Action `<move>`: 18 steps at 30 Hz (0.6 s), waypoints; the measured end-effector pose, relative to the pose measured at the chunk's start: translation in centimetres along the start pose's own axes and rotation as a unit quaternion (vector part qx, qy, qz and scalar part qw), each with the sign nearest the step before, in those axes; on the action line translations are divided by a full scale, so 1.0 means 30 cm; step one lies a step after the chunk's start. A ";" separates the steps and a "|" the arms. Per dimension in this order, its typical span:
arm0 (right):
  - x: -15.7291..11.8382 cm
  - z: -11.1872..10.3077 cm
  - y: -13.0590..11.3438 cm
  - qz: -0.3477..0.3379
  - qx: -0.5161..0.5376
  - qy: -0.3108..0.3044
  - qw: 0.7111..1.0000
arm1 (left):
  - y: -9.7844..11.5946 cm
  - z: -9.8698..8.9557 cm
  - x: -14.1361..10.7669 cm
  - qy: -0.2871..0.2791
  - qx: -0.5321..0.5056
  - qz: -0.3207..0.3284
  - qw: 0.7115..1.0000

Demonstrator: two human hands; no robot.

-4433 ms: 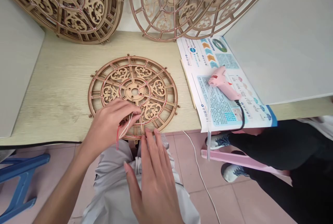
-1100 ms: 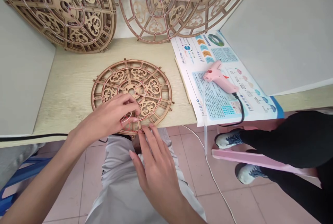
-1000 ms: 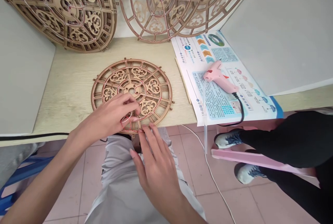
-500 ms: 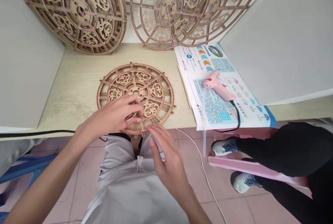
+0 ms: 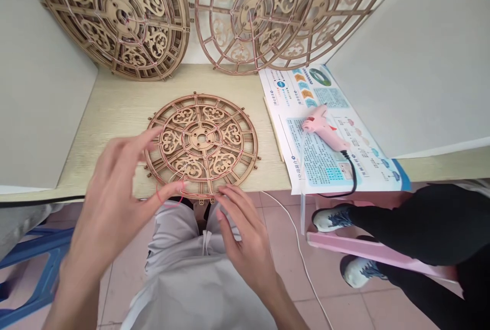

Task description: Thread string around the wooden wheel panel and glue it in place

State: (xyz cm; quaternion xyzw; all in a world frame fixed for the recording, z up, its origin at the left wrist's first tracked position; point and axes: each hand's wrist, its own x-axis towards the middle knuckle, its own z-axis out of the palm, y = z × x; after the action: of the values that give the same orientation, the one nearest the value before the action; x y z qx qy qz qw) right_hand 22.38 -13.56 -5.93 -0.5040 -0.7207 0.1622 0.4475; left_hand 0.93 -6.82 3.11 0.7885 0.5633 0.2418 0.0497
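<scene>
Along the near edge of the pale wood-grain desk (image 5: 95, 115), the left hand (image 5: 109, 197) is up with its fingers spread wide, and a thin loop of red and white wire (image 5: 170, 192) sits by the thumb. It might be pinched, but that spot's blurry, so I can't really tell. Just right of it, a laser-cut wooden wheel (image 5: 229, 136) lies flat near the front edge, with bigger wooden wheels (image 5: 126, 13) leaning along the back edge. The right hand (image 5: 245, 233) is loosely curled, fingertips right at the wheel's near rim, empty as far as I can see. Further right, a pink glue gun (image 5: 323, 128) rests on a printed instruction sheet (image 5: 317, 166) at the desk's right end, and past the front edge there's another person's black-clad legs (image 5: 417, 228).
</scene>
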 end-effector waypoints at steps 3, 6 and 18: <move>-0.001 0.000 0.005 -0.006 0.003 0.005 1.000 | 0.045 0.014 -0.090 0.085 0.011 -0.055 0.995; -0.004 0.001 0.010 -0.011 0.006 0.006 1.000 | 0.094 0.028 -0.150 0.152 0.011 -0.060 0.987; -0.012 0.015 0.009 -0.002 0.017 0.018 1.000 | 0.052 0.135 -0.106 -0.062 0.056 0.134 0.987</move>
State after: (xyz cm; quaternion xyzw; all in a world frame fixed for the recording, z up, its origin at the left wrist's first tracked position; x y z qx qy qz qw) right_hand 22.22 -13.66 -6.52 -0.4975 -0.7107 0.1642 0.4695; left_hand 3.28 -9.50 -0.93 0.8719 0.4610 0.1649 0.0071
